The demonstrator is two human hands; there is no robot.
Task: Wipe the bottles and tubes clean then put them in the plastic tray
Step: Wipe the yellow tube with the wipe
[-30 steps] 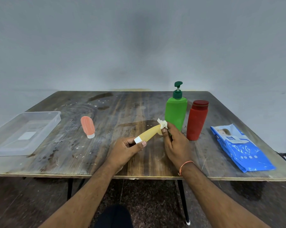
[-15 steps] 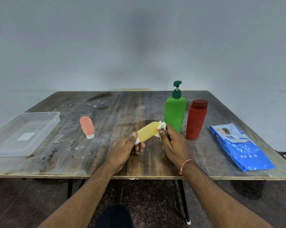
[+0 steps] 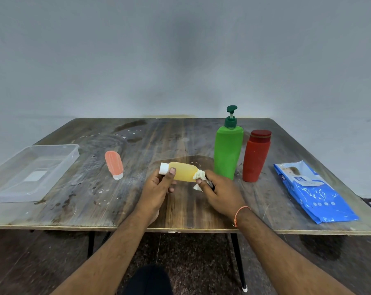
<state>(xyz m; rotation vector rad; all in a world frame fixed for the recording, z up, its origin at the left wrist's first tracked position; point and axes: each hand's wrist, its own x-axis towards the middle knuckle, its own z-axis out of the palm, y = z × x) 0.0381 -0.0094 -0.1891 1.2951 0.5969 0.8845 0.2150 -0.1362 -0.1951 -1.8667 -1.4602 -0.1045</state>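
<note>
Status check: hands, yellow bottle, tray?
Left hand grips yellow bottle; right hand pinches wipe on its base. Plastic tray holds nothing. Nothing blocking.

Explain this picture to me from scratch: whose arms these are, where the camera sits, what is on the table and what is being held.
There is no machine here. The arms belong to a person, and the single camera is worn on that person's head, looking forward and down, so you see the scene as they do.

The left hand holds a small yellow bottle with a white cap, lifted above the wooden table. The right hand pinches a crumpled white wipe against the bottle's end.

On the table stand a green pump bottle and, right beside it, a red bottle. A blue pack of wipes lies at the right. An orange tube stands cap down at the left, and an empty clear plastic tray sits at the far left.
</note>
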